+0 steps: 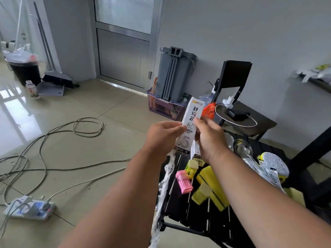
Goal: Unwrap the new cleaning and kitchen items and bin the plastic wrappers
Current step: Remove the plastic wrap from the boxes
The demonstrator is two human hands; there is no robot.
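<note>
I am holding the white carton (190, 122) up above the black table's (197, 217) left edge, left hand (163, 134) and right hand (208, 138) each pinching a long side; clear wrapper (165, 179) is trailing below. Judged light, stiff, slippery-filmed: grip edges.

power strip (29, 207) (cables (59, 140) trailing) on tiled floor (107, 111).

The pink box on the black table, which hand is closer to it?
Right. The right hand holds the white pack above the table, almost over the pink box. The left hand grips the pack too, but farther out over the floor.
</note>
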